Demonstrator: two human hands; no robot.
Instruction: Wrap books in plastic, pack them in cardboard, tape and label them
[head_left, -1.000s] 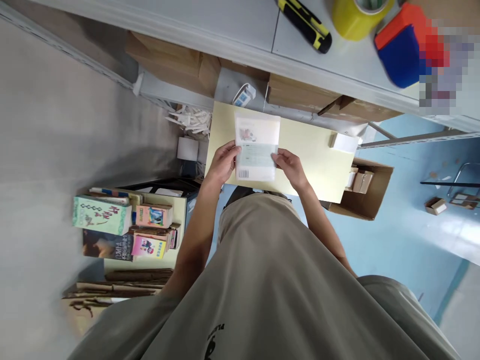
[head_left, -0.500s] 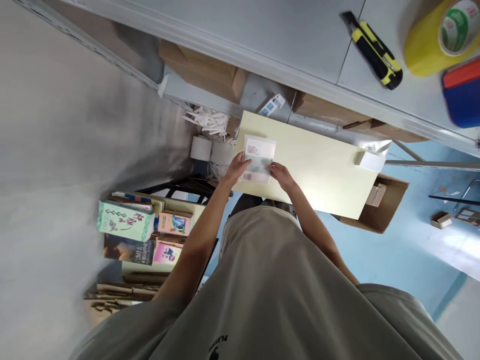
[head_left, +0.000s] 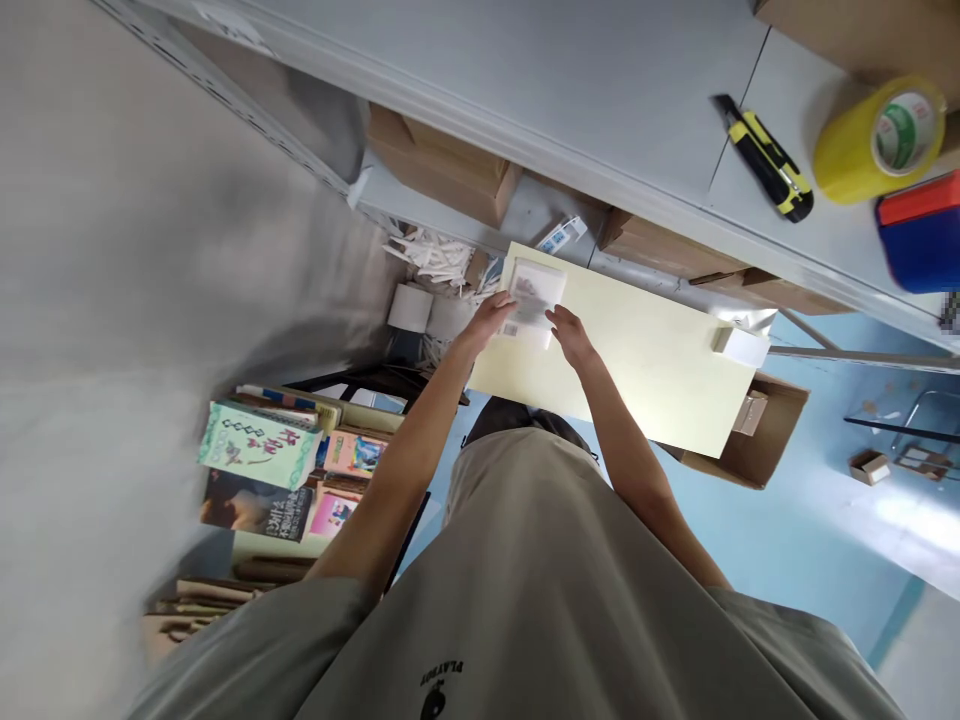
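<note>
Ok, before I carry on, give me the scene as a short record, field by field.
Left hand: at the left edge of the white printed booklet; grip unclear
Right hand: at its right edge; contact unclear
Work surface: pale-yellow rectangular tabletop
Tabletop's right end: white box-shaped item
Grey shelf: black-and-yellow utility knife, yellow roll of tape
Right of tabletop: open brown cardboard box

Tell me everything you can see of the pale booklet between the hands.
The pale booklet is a thin, whitish rectangle, closed, with a faint picture towards its far end, a greyish band across its middle and a small dark patch near its lower left corner. It lies flat over the yellowish tabletop, near its left end. The left hand's fingertips overlap its left edge; the right hand's contact is unclear.
</note>
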